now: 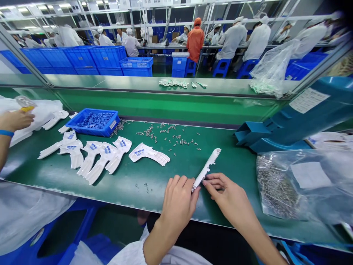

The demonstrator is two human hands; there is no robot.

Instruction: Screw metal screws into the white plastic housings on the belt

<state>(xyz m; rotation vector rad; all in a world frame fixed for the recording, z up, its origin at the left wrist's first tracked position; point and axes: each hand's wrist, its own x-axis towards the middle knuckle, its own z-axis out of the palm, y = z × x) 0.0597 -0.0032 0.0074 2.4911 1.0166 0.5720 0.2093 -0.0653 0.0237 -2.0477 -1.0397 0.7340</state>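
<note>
My left hand (178, 197) grips the lower end of a white plastic housing half (207, 166), which stands tilted on edge above the green bench. My right hand (230, 197) has its thumb and fingers pinched against the right side of that housing near the lower end; what they hold, if anything, is hidden. Left of my hands lies a similar white housing half (149, 152) with blue parts set in it. More such housings (103, 154) lie farther left in a loose group. Small metal pieces (180, 141) are scattered beyond my hands.
A blue bin (95, 129) of small blue parts sits at back left. To the right are a clear bag (278, 187) of metal pieces and a teal plastic holder (298, 114). A co-worker's hand (19, 119) is at far left. Behind runs a raised shelf (132, 82).
</note>
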